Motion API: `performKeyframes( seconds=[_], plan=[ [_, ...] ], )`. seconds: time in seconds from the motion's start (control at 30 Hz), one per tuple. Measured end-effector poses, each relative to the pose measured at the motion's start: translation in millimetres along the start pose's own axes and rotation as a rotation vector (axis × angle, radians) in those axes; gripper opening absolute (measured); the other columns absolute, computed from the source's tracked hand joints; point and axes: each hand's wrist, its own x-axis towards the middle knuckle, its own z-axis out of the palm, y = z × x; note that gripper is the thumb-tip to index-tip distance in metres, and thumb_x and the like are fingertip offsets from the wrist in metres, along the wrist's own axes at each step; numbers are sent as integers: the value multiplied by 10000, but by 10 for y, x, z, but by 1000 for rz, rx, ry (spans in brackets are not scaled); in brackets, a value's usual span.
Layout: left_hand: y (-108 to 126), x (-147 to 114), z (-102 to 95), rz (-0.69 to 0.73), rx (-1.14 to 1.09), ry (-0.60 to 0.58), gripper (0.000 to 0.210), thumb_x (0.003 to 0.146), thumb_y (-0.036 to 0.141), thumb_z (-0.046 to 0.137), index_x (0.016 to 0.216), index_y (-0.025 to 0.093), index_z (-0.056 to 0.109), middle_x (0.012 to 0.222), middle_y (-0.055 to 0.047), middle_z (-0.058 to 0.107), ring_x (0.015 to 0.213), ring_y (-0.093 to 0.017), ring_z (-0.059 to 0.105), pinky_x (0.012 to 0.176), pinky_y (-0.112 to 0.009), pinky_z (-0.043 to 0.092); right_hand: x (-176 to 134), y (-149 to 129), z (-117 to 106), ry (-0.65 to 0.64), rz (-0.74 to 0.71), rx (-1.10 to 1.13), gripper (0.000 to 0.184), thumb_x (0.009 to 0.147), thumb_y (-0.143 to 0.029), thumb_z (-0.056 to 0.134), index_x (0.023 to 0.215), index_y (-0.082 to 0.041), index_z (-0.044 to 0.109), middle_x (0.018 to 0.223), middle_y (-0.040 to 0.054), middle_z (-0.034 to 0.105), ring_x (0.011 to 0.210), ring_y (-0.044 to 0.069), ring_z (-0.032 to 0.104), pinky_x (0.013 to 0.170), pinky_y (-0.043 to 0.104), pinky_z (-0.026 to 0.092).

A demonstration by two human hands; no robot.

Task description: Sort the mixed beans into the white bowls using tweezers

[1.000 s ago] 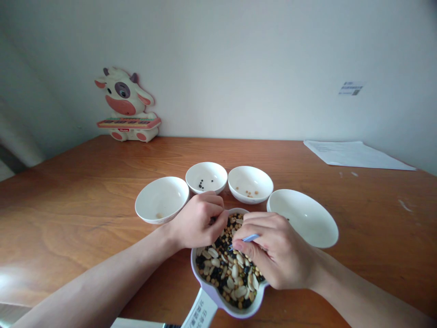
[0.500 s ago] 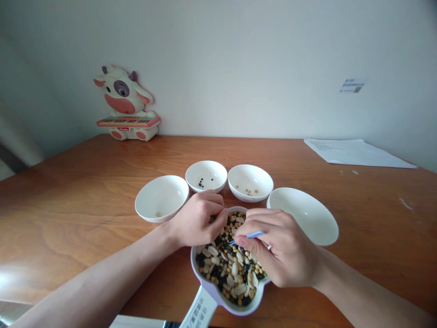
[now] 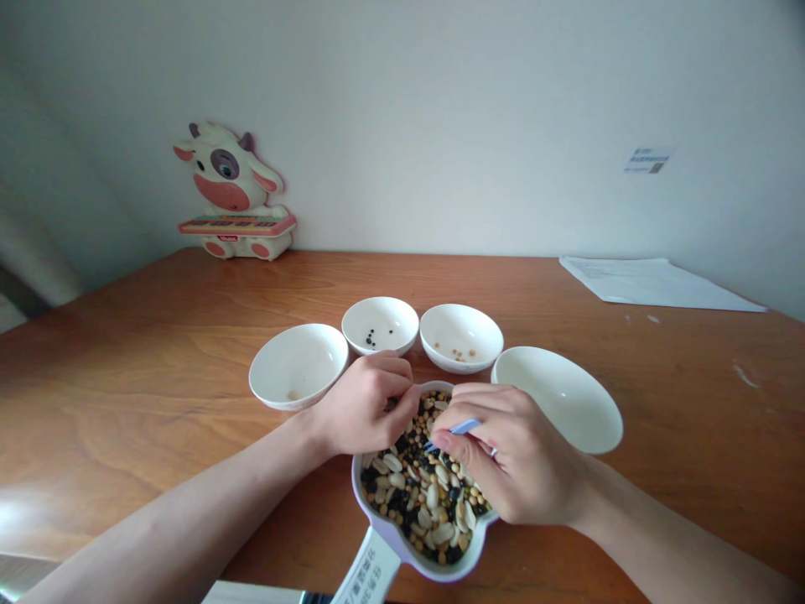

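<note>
Pinching slim blue tweezers (image 3: 464, 427) in my right hand (image 3: 512, 453); left hand (image 3: 370, 404) curled, hold unclear.
Beyond the full lilac-sided pan (image 3: 385, 527), round white bowls (image 3: 462, 325) hold few beans (image 3: 471, 353).

Tilted blue tweezers (image 3: 465, 427) over lilac pan (image 3: 386, 532)

soft, dim light, glare on the table (image 3: 144, 386) at far left

Cow toy (image 3: 230, 195) (horned), white paper (image 3: 654, 281), wall label (image 3: 649, 159)
</note>
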Motion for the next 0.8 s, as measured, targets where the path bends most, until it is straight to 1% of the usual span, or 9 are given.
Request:
performKeyframes(
  seconds=[0.4,0.8],
  plan=[
    [19,1,-3,-4,5,-3,374,888,121,452,517,140,492,642,-50,575,627,-129,512,618,-274,406,-14,5,36,-32,21,-5,218,895,-95,517,687,-138,566,619,28,584,576,135,465,549,274,361],
    [10,9,-1,1,10,6,368,880,111,460,516,141,494,642,-47,575,628,-128,515,619,-273,409,-20,5,39,-49,34,-3,230,903,-103,507,686,-141,573,608,28,583,568,134,458,547,280,358]
  ],
)
